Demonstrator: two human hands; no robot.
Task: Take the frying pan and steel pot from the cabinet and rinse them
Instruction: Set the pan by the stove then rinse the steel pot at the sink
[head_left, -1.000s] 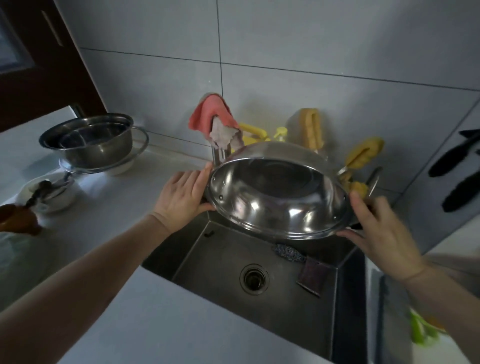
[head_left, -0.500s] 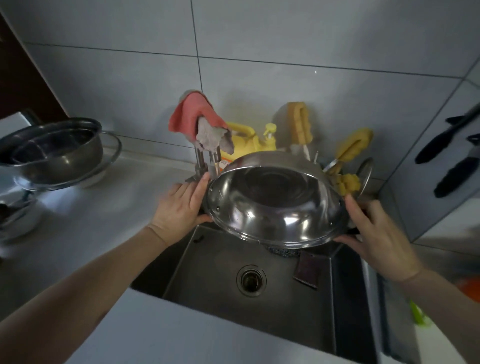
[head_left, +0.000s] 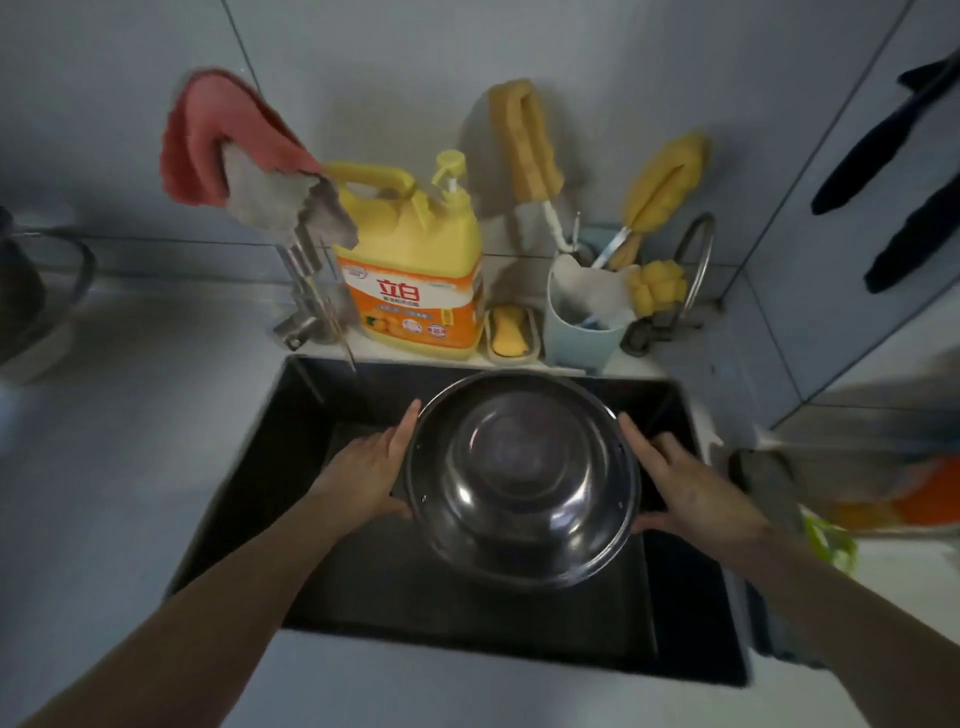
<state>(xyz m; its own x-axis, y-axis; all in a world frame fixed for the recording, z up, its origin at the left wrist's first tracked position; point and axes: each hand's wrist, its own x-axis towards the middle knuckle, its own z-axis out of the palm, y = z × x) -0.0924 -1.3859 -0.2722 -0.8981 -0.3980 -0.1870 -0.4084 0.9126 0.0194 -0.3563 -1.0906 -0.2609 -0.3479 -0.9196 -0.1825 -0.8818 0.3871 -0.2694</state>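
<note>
Now we have the steel pot (head_left: 522, 483) held between both hands, right over the dark sink (head_left: 691, 597), its open mouth turned up toward us and tipped a little our way. Our left hand (head_left: 371, 475) is pressed against the pot's left rim, fingers fairly straight along the wall and the thumb tucked under the lower edge; our right hand (head_left: 685, 493) mirrors it on the right rim, fingers laid along the side, thumb hooked beneath. So both hands clasp the pot from opposite sides, and neither is nearer than the other: the pot sits squarely between them.

What matters for the rinse, we judge, is where the faucet (head_left: 306, 291) lies: up and to the left of the pot, at the sink's back corner, with a pink cloth (head_left: 208, 140) and a grey rag (head_left: 275, 200) draped over it. The left hand is the closer one to it. The pot would need to travel back and left to sit under the spout, though we cannot make out the spout's tip or any running water. The yellow detergent jug (head_left: 415, 270) stands just behind the sink's rear edge, beside the faucet.
</note>
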